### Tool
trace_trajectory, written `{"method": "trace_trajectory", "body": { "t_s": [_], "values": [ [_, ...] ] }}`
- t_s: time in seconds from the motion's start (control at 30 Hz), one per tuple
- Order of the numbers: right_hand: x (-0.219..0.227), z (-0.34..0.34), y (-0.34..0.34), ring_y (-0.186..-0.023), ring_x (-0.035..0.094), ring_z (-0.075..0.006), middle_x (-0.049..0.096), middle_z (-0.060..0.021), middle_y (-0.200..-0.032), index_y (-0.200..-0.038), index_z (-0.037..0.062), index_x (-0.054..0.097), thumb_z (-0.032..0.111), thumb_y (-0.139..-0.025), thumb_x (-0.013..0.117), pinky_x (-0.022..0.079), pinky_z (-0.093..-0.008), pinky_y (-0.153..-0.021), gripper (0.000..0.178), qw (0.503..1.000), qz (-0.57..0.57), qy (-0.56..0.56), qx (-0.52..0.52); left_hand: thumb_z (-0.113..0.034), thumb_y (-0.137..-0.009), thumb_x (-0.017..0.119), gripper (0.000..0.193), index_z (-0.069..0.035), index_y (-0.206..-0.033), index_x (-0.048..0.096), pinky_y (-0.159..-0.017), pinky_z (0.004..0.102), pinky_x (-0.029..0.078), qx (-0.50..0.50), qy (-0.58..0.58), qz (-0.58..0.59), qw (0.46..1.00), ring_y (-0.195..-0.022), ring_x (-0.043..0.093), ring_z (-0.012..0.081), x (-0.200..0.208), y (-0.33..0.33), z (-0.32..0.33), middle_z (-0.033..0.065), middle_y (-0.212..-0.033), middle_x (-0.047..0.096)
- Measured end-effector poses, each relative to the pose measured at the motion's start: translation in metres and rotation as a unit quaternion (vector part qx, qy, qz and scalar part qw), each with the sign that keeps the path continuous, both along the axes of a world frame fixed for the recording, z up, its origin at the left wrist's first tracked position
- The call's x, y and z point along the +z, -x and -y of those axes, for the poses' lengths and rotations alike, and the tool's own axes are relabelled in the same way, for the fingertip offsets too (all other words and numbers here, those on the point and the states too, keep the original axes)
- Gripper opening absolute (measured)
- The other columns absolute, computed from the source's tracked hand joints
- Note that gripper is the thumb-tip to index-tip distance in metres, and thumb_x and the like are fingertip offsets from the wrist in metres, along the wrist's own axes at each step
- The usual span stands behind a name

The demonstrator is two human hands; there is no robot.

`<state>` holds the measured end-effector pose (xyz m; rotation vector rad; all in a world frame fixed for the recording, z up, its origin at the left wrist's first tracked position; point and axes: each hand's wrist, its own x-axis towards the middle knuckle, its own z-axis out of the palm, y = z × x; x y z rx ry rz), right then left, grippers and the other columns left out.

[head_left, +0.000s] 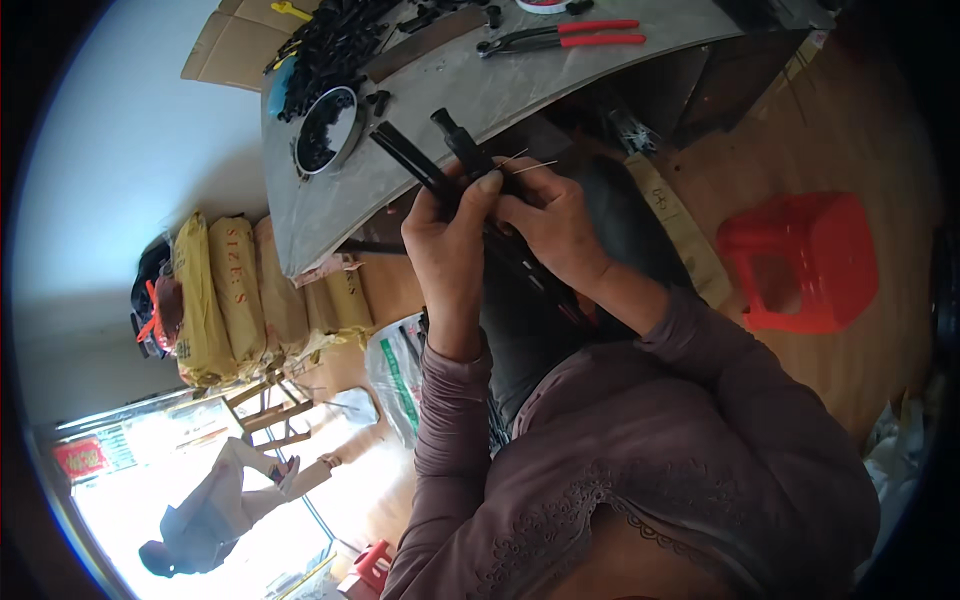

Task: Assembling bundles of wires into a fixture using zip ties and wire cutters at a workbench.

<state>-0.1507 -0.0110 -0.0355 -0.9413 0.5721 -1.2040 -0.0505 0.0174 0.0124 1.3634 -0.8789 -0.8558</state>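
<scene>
Black plastic or coated metal, slender: one black tube (408, 160), slanting out of the left hand (445, 238) past its fingers, away from the body. Left hand closed around it.

Black, stepped in profile: one fitting (462, 143), just beside the tube, between the two hands. Right hand (562, 228) closed about its near end; left thumb appears to bear there too. Hands together at this spot, thumbs nearly meeting; exact fingertip contact hidden.

Metal, bright: two thin wires (536, 166), projecting rightward across the right hand's fingers. Where they are anchored cannot be told.

Grey: one worktable (300, 215), beyond both hands, which are raised off it, above the lap. On it, beyond and left of the left hand: round tin (345, 130) of small black parts; farther out, heaped black parts (330, 55) and a flat metal strip (428, 43). Beyond the right hand: pincers (560, 38) with red grips, lying unused.

Red plastic: one stool (842, 250), well to the right of the right hand.

Step in hand, as judged: joining or adjusting the fitting against the tube, wires included. Next move calls for a firm left hold on the tube while the right fingers align and seat the fitting, keeping the wire ends unbent and clear of the skin.
</scene>
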Motion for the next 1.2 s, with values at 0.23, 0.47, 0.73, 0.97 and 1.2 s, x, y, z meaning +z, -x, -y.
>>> {"method": "trace_trajectory", "body": {
  "t_s": [0.23,0.47,0.73,0.97,1.2],
  "values": [
    [0.004,0.001,0.013,-0.068,0.056,-0.0088,0.061,-0.0038,-0.084,-0.112,-0.0014,0.061,0.005,-0.082,0.069,0.046,-0.0215,-0.061,0.031,0.956,-0.187,0.198,-0.110,-0.005,-0.083,0.070,0.026,0.002,-0.107,0.065,-0.077,0.0206,0.047,0.001,0.012,0.013,1.000,-0.083,0.060,0.0079,-0.007,-0.006,-0.005,0.0034,-0.092,0.068],
    [0.010,0.013,0.044,-0.061,0.059,-0.0148,0.064,-0.0060,-0.069,-0.086,0.0007,0.068,0.020,-0.080,0.071,0.047,-0.0305,-0.058,0.020,0.951,-0.265,0.154,0.030,-0.004,-0.084,0.070,0.025,0.002,-0.107,0.064,-0.078,0.0220,0.048,0.014,0.079,0.024,0.996,-0.084,0.060,0.0090,-0.009,0.012,-0.012,0.0033,-0.094,0.067],
    [0.010,0.029,0.052,-0.049,0.051,-0.0032,0.054,0.0034,-0.062,-0.081,0.0060,0.064,0.023,-0.083,0.071,0.039,-0.0187,-0.038,0.018,0.948,-0.105,-0.048,0.296,-0.005,-0.084,0.069,0.025,-0.001,-0.108,0.064,-0.084,0.0237,0.046,0.018,0.108,0.032,0.993,-0.088,0.059,0.0095,-0.009,0.022,-0.024,0.0037,-0.095,0.067],
    [0.015,0.012,0.040,-0.049,0.048,-0.0024,0.052,0.0053,-0.061,-0.079,0.0074,0.063,0.026,-0.084,0.070,0.040,-0.0189,-0.038,0.020,0.969,-0.175,0.051,0.165,-0.009,-0.086,0.069,0.025,-0.001,-0.108,0.063,-0.082,0.0232,0.047,0.035,0.114,-0.039,0.992,-0.087,0.059,0.0096,-0.012,0.011,-0.028,0.0035,-0.095,0.065],
    [0.020,0.014,0.038,-0.062,0.058,-0.0101,0.065,-0.0055,-0.069,-0.080,-0.0011,0.069,0.029,-0.080,0.073,0.045,-0.0244,-0.057,0.030,0.959,-0.222,0.035,0.175,-0.013,-0.087,0.067,0.027,-0.001,-0.111,0.062,-0.081,0.0230,0.046,0.048,0.115,0.004,0.992,-0.087,0.058,0.0094,-0.013,0.013,-0.030,0.0031,-0.096,0.065]
  ]
}}
